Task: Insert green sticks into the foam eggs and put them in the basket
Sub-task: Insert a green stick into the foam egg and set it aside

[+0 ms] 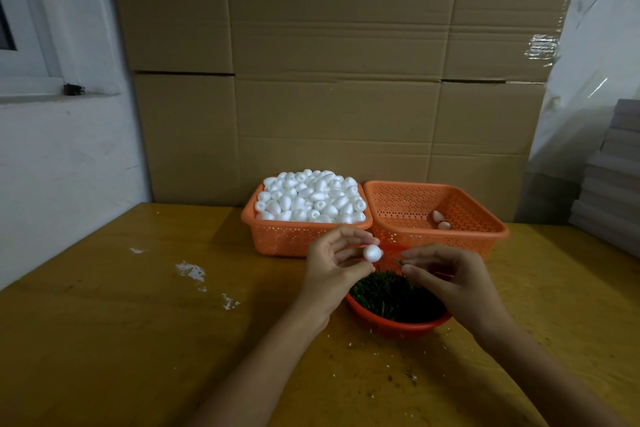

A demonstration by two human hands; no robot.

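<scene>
Two hands meet just above the red bowl (398,329) of green sticks (391,295) on the worktop (138,340) — your left hand (329,270) pinches a white foam egg (372,253), and your right hand (450,277) pinches a single stick (399,260), its tip just beside the egg. Behind the bowl to the left sits the full basket (280,239). Behind it to the right, the other basket (460,239) holds two eggs (438,216).

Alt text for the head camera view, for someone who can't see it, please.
A person's left hand pinches a white foam egg while the right hand pinches a thin green stick beside it, not yet inserted. Below sits a red bowl of green sticks on a wooden table; behind, the left orange basket is heaped with foam eggs and the right orange basket holds two.
</scene>
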